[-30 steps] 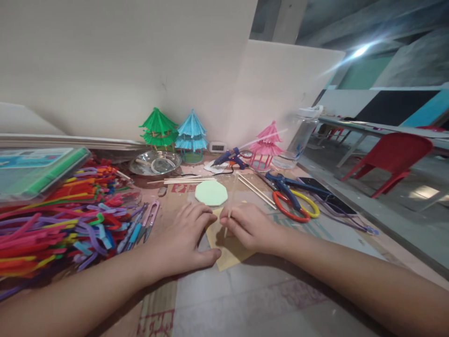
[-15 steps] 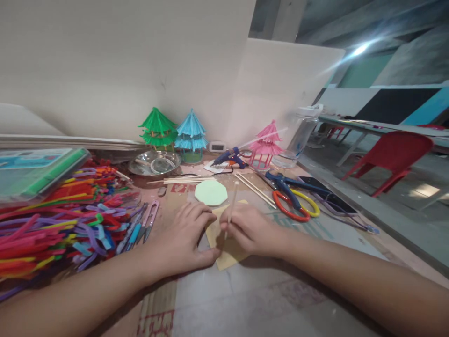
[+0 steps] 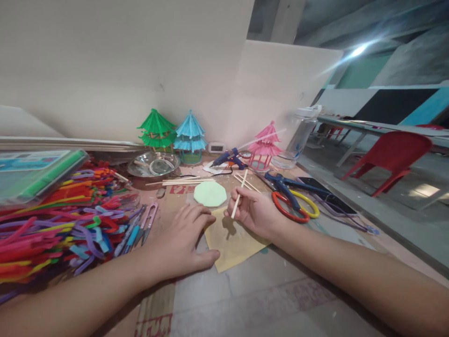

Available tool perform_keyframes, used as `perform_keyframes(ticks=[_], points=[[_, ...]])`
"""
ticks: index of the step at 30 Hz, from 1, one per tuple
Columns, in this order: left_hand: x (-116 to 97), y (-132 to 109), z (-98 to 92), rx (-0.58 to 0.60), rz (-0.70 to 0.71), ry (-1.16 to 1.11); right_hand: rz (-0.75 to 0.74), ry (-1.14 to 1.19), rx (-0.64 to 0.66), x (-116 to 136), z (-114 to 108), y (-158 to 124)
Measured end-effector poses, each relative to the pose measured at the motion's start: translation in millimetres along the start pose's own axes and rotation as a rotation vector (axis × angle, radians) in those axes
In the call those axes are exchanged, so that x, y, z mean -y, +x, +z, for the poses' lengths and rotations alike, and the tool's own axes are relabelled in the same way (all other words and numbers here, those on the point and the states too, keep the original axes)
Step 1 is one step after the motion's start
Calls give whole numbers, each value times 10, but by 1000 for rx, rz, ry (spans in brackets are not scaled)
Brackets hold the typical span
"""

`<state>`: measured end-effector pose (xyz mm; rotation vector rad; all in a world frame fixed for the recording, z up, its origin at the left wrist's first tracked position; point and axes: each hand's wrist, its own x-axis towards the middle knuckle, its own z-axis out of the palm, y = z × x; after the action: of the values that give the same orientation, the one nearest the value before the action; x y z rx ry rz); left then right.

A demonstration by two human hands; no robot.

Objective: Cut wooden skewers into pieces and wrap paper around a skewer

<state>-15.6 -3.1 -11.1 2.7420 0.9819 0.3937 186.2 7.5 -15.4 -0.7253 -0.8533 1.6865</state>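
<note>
Raised and turned compared with half a second ago, the right hand [image 3: 254, 213] has its grip closed on a thin, pale wooden stick [image 3: 242, 184], which slants above a flat yellow sheet [image 3: 238, 243]. The left hand [image 3: 185, 236] has a relaxed grip, fingers slightly spread around nothing visible; its thumb lies over the sheet's left edge, though whether it presses down is hard to tell. Just beyond the sheet, a pale green octagonal piece [image 3: 210, 194] lies on the counter [image 3: 389, 241], and scissors with red and yellow handles [image 3: 292, 218] lie near the right wrist
</note>
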Motion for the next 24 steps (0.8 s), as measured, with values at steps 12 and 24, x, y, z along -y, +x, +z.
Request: perform_keyframes(ticks=[12,24], points=[[-10,-10,-14,2,-5,6,-155,-207,35,-67,-1,-27],[4,-6,3,-9,4,9,-577,-746,-206,577,-146,28]])
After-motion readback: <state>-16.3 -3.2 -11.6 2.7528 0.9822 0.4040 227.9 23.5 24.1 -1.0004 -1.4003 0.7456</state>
